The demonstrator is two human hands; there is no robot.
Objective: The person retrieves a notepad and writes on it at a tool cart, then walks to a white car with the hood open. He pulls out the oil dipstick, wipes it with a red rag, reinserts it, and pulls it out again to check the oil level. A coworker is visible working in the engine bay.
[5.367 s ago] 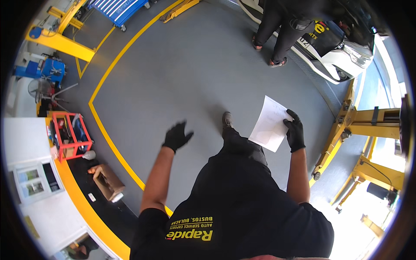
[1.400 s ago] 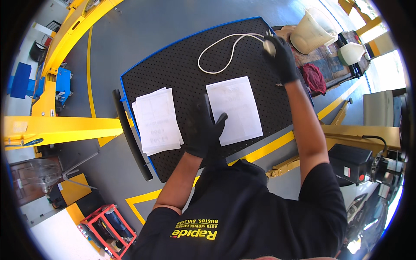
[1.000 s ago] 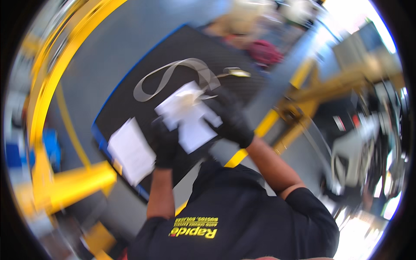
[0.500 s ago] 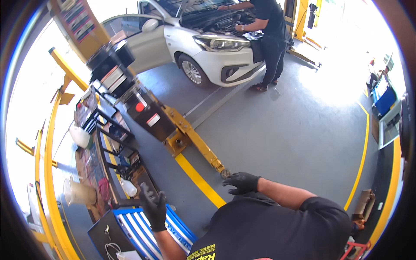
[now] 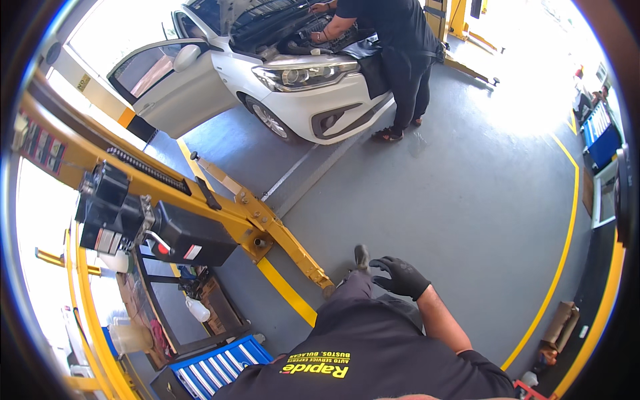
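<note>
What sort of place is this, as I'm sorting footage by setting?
Most likely a car repair workshop: a white car has its engine bay open with another person bent over it, and a yellow lift arm and a blue drawer cabinet are in view.

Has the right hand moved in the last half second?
Yes: the right hand has shifted rightward in the view, from close beside the end of the yellow lift arm to clearly apart from it.
</note>
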